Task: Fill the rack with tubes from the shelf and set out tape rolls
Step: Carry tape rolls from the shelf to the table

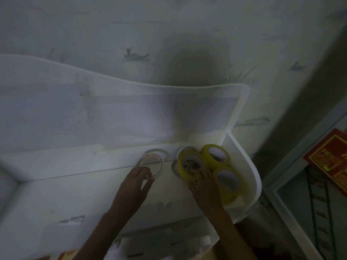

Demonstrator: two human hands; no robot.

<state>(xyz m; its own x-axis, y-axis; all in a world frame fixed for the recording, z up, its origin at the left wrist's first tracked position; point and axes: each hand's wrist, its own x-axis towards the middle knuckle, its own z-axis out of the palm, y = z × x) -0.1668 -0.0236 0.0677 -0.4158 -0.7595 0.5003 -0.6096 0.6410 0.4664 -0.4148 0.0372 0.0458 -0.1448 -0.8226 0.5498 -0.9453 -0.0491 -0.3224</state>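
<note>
Three yellow tape rolls crowd the right end of a white shelf [78, 186]: one at the back [216, 154], one at the left [189, 163], one at the front [228, 178]. A thin clear tape roll [151, 163] lies flat to their left, with another pale ring [155, 152] behind it. My left hand [139, 178] pinches the near edge of the clear roll. My right hand [203, 182] lies over the lower edge of the left yellow roll, its fingertips curled at the roll's rim. No tubes or rack are visible.
The shelf has a raised white wall [244, 152] curving around its right end and a tall white back panel [131, 113]. A patterned wall rises behind. A red and gold card [330, 156] leans on a frame at the right. The scene is dim.
</note>
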